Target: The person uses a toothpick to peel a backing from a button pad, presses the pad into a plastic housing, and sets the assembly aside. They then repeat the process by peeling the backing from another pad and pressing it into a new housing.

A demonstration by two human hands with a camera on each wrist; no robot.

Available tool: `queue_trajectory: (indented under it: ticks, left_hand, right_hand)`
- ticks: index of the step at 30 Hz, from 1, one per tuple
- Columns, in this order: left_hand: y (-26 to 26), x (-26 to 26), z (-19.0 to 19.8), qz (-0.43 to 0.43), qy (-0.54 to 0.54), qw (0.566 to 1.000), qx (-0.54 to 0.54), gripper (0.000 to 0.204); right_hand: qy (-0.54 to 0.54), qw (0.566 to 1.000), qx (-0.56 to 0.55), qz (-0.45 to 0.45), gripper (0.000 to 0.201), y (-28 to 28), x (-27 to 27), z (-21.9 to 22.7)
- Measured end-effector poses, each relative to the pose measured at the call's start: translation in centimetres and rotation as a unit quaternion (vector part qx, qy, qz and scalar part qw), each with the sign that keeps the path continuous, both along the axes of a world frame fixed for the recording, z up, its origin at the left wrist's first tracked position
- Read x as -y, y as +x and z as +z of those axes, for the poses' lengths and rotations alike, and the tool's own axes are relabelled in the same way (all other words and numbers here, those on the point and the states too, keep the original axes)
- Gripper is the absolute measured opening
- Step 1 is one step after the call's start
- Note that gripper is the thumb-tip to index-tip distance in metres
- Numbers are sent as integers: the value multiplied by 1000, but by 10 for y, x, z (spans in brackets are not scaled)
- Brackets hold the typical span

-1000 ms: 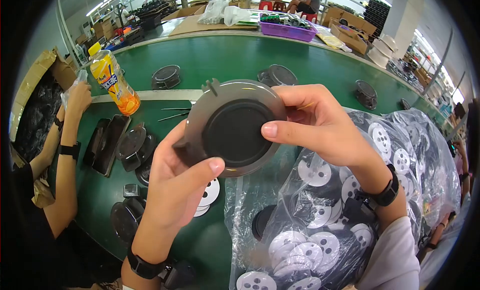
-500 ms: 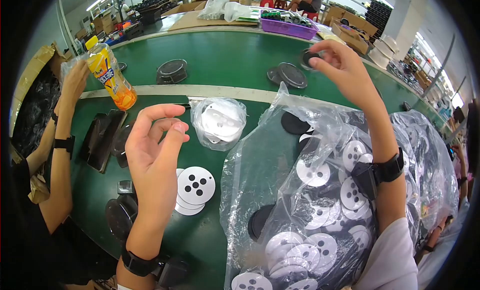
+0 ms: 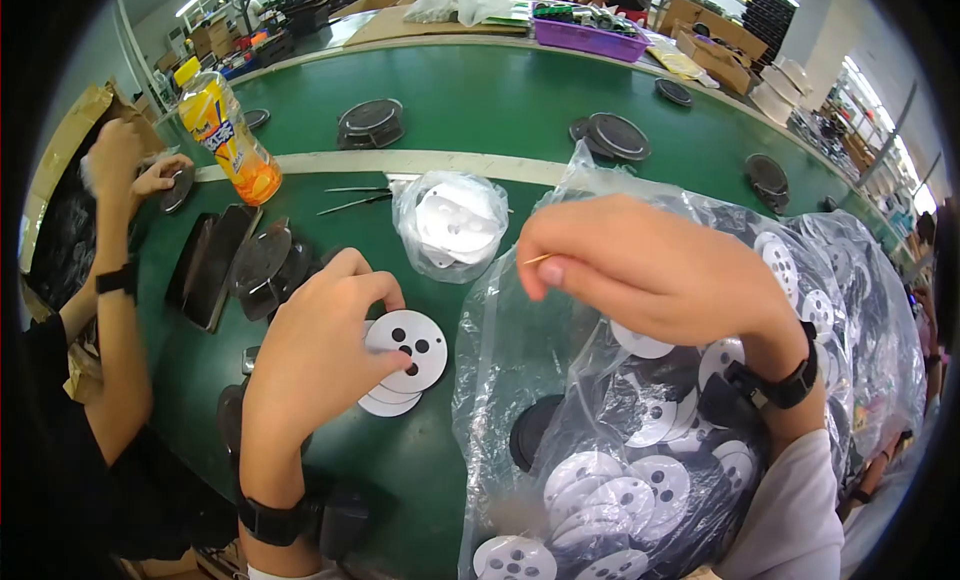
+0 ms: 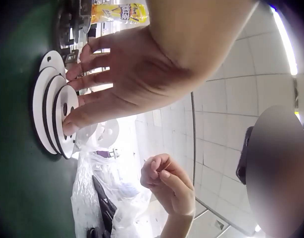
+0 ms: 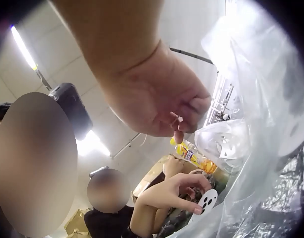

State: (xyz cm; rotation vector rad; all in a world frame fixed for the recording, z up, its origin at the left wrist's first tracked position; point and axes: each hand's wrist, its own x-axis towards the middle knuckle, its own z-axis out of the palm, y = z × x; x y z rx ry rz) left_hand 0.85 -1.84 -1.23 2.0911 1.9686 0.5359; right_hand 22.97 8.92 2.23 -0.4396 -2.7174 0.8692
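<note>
My left hand (image 3: 320, 350) reaches over a small stack of white discs with black holes (image 3: 417, 345). Its thumb tip rests on the top disc's face, and its fingertips are at the far edge; the left wrist view shows these fingers fairly straight. My right hand (image 3: 640, 270) is raised above the clear plastic sheet (image 3: 500, 380), fingers curled. Between its thumb and fingers it pinches a thin tan stick (image 3: 537, 260), mostly hidden by the hand. Just beyond the hands sits a clear bag of white discs (image 3: 452, 225).
Many white discs (image 3: 600, 510) lie under the plastic at right. Dark round housings (image 3: 370, 123) stand along the green belt (image 3: 480, 90). Left are a drink bottle (image 3: 228, 135), dark trays (image 3: 212, 265), tweezers (image 3: 350, 200) and another person's arms (image 3: 115, 250).
Both hands held a dark round housing; the right hand then reached over the belt with it, and came back without it. The left hand lowered onto the disc stack. Belt housings shifted right.
</note>
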Motion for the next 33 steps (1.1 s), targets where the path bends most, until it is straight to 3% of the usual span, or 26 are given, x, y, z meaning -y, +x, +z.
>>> queue_trajectory:
  ticks: [2,4,6,8,10,12,17,19,23,25,28,33]
  left_hand:
    - [6,-1,8,5,27,999,30,22]
    - [11,1,23,61,-39,991,111,17]
    - [13,3,26,45,-40,988,143,14]
    - [20,3,26,23,16,938,346,11]
    - [29,3,28,16,18,922,386,11]
    - [31,1,24,-50,60,857,510,8]
    - [32,3,19,-61,98,831,545,11]
    - [35,4,18,-54,125,797,589,13]
    - [42,7,20,-22,153,821,550,17]
    - [44,9,24,-41,141,785,602,19]
    - [43,5,19,-45,198,788,581,19]
    - [47,7,19,-52,194,783,589,20]
  right_hand:
    - [0,1000,0,19,16,-2,-1,-3]
    - [-25,999,23,41,20,-8,4,-2]
    - [-34,998,36,31,18,-8,11,8]
    - [-3,999,21,-49,15,-8,20,12]
    - [-31,998,-32,-48,13,-8,20,8]
    - [-61,993,-86,-44,12,-9,20,3]
    - [-28,976,-214,-8,4,-13,20,5]
    - [-31,978,-207,-20,5,-12,23,11]
    - [1,974,-223,-36,11,-13,23,9]
    - [19,977,-208,-32,13,-11,25,12]
    - [62,974,-216,-18,17,-12,23,9]
    - [104,969,-224,-12,23,-13,24,10]
